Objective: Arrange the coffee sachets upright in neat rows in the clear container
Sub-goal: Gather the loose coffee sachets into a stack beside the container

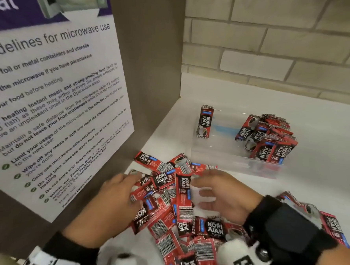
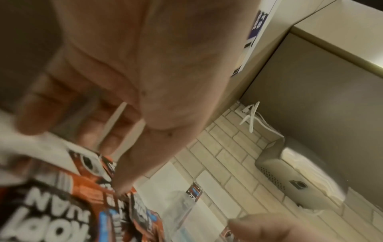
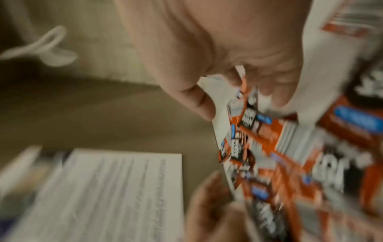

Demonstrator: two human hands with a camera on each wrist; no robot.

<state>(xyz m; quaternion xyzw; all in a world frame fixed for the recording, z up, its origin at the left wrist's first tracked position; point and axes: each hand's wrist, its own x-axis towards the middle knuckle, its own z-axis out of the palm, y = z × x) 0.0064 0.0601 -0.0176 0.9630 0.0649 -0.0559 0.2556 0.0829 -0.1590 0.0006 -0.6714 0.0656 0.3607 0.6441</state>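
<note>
Down on the white tabletop (image 1: 322,153) a loose pile of sachets (image 1: 177,212) lies spread flat, red and black packs overlapping at every angle, some face up and some showing barcodes. Both hands are at the far end of this pile. The left hand (image 1: 123,190) lies palm down on the pile's left edge with its fingers stretched out flat over the packs, gripping nothing that shows. The right hand (image 1: 221,194) is opposite it, palm turned toward the left hand, fingers spread and relaxed over the sachets; the right wrist view is too blurred to tell whether any fingertip pinches a pack. Beyond the pile stands the clear container (image 1: 235,164), near but apart from the hands. Inside it a lone sachet (image 1: 205,122) stands upright against the far left corner, and a bunch of sachets (image 1: 268,138) stands packed, somewhat leaning, at the right end; the stretch between them holds none. A microwave notice (image 1: 55,96) hangs on the brown panel (image 1: 152,59) to the left, and a pale brick wall (image 1: 278,42) runs behind the tabletop. Each forearm wears a black wrist strap (image 1: 289,229) carrying a camera.
</note>
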